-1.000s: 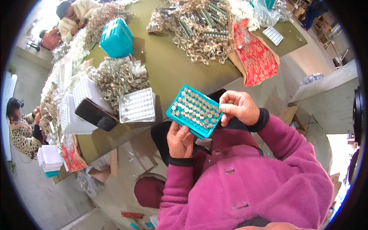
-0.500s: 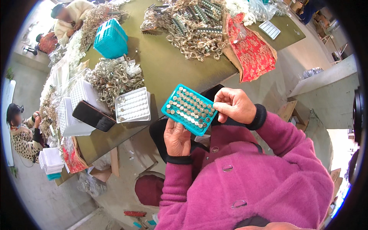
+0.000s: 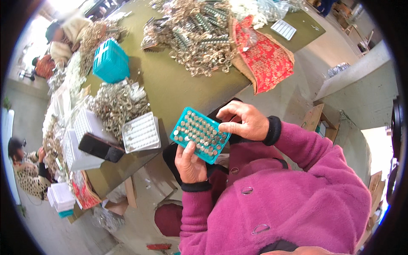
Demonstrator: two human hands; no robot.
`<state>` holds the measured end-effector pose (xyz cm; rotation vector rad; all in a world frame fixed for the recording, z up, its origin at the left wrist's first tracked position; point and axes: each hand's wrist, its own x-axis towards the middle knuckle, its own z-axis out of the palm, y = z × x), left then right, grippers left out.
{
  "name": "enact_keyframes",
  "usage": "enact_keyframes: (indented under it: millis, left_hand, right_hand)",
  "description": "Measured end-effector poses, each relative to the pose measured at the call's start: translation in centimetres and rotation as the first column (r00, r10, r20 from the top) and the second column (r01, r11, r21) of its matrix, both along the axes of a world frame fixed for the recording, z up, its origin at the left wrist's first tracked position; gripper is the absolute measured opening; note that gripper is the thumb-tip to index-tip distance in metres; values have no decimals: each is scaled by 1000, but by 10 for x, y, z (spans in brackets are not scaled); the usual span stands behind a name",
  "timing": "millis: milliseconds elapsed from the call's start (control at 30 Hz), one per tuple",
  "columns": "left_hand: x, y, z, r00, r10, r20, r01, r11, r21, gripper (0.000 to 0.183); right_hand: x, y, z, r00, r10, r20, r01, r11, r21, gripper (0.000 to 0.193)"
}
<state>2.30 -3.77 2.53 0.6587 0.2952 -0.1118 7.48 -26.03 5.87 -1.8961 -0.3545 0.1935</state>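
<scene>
A teal tray (image 3: 182, 114) holds rows of small round silvery pieces, like buttons or studs. It is tilted above my lap, off the table's edge. My left hand (image 3: 190, 163) grips its lower left side, thumb on top and the other fingers mostly hidden beneath. At the tray's upper right edge is my right hand (image 3: 248, 121), its thumb lying over the rim and its index finger bent just beyond it. The remaining fingers curl out of sight. No loose piece shows between thumb and index finger.
The green table (image 3: 170, 91) bears a white tray (image 3: 142, 132), a dark phone (image 3: 101, 146) on white trays, stacked teal trays (image 3: 110, 61) and heaps of metallic strips (image 3: 195, 40). Red patterned cloth (image 3: 270, 63) hangs over its right edge. Two people work at the left.
The tray has shifted slightly left and down with my left hand. My right hand has moved left along the tray's edge, its thumb and index finger now further apart.
</scene>
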Motion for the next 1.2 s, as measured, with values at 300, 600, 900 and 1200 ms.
enact_keyframes:
  millis: [300, 600, 900, 1200]
  left_hand:
    - [41, 3, 33, 999, -19, 50, 18, 1000, 20, 45]
    - [112, 6, 33, 999, -11, 34, 5, 986, 166, 30]
    - [142, 7, 17, 999, 6, -45, 16, 885, 465, 22]
    - [156, 11, 13, 999, -20, -38, 43, 561, 826, 24]
  right_hand:
    - [27, 6, 9, 901, 262, -347, -53, 857, 512, 50]
    - [85, 15, 7, 936, 153, -317, 23, 871, 490, 47]
    - [117, 15, -12, 984, 38, -176, 6, 971, 239, 43]
    - [132, 10, 8, 981, 168, 98, -152, 976, -156, 23]
